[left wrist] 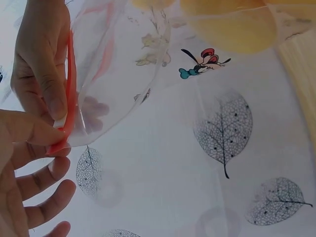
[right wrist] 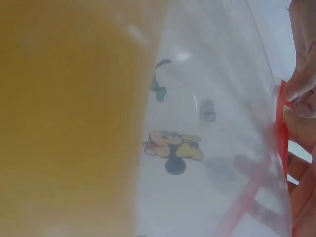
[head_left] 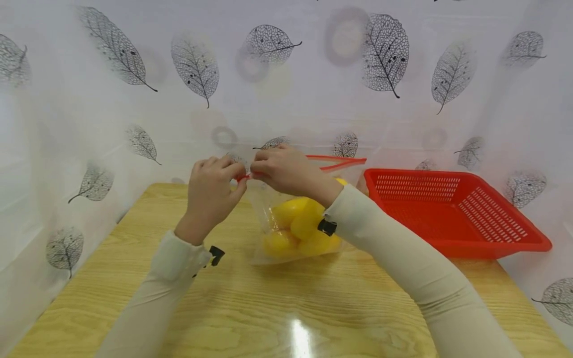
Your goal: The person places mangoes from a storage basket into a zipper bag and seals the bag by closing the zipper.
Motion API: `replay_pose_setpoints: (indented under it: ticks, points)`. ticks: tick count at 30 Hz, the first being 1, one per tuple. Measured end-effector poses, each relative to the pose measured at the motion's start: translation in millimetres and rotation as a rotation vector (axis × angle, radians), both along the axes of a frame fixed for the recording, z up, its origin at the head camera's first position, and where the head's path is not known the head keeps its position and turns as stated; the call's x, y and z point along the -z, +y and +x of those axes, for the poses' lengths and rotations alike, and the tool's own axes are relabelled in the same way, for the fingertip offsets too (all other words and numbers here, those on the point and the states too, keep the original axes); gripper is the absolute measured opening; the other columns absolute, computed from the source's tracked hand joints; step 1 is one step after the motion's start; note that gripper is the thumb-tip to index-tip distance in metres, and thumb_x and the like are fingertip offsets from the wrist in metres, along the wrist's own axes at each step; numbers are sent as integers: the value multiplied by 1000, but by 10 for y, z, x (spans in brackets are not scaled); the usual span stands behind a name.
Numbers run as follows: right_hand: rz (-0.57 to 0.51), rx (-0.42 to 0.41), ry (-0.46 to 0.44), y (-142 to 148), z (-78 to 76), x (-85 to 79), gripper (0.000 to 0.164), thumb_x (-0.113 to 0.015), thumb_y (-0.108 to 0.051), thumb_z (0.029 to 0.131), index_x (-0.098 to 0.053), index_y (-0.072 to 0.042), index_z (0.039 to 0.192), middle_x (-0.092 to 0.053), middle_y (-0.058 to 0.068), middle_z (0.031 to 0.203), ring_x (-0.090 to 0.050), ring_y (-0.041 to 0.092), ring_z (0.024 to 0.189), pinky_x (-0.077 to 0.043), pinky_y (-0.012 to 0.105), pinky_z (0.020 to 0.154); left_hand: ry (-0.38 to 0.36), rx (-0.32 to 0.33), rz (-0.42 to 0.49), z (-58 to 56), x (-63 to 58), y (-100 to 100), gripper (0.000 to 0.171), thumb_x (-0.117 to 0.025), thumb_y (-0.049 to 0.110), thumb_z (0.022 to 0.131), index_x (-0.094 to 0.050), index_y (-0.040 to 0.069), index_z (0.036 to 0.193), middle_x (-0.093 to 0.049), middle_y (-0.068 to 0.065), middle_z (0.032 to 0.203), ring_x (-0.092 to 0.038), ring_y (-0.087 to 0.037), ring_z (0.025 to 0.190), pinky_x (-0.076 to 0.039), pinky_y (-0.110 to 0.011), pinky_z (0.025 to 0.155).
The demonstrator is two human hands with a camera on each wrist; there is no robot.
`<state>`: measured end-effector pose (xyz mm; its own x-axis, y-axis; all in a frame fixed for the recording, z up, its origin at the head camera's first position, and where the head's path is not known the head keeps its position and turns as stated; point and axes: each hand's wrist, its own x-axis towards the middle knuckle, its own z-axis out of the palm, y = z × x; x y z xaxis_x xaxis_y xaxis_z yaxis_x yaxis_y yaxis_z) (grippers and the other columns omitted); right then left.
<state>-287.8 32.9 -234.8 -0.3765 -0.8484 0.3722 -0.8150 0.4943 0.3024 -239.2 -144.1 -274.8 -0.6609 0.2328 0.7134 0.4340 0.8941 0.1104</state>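
A clear zip bag [head_left: 263, 256] printed with cartoon figures stands on the table, holding several smooth yellow fruits [head_left: 305, 224]. Its mouth is edged with a red zip strip [left wrist: 72, 89], which parts into two lines toward the right. At the strip's left end, my left hand [head_left: 212, 191] pinches the corner between thumb and forefinger, its other fingers loosely bent. Right beside it, my right hand [head_left: 288, 169] pinches the same strip, with a small white piece [left wrist: 60, 121] at the thumb tip. Yellow fruit seen through the plastic fills much of the right wrist view.
A red plastic basket [head_left: 447, 247] with slotted sides stands right of the bag. Beneath everything is a wood-grain table [head_left: 250, 308]. A whitish curtain [head_left: 304, 109] with leaf prints hangs behind and along both sides.
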Motion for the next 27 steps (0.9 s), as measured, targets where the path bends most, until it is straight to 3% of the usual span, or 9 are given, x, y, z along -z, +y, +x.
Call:
replay_pose_setpoints:
  ticks: [11,18,22,27]
  points:
    - [-11,16,5,88,-29,12,20,-51,-26,96,-65,-14,89,-64,1,89,-59,17,74,-47,33,75,12,4,-30,-41,12,-29,7,-62,17,85,-66,12,82,-62,-4,82,-58,-29,80,-43,-52,88]
    - [-9,-10,169,78,-53,116,17,-53,-27,94,-62,-13,90,-64,1,78,-60,16,67,-45,30,60,34,-1,-58,-27,9,-30,8,-65,19,82,-63,12,81,-61,-6,81,-57,-30,79,-42,-52,88]
    - [7,-29,275,54,-65,160,18,-55,-30,93,-63,-14,92,-65,0,76,-63,16,69,-49,31,64,52,-16,-98,-24,-3,-12,11,-66,22,81,-64,11,80,-60,-7,81,-56,-31,81,-42,-52,88]
    - [36,-16,320,16,-67,154,18,-55,-31,93,-63,-15,93,-62,0,72,-61,17,65,-48,31,64,67,-21,-141,-19,-25,9,15,-68,25,82,-67,11,81,-60,-8,81,-57,-31,81,-43,-51,87]
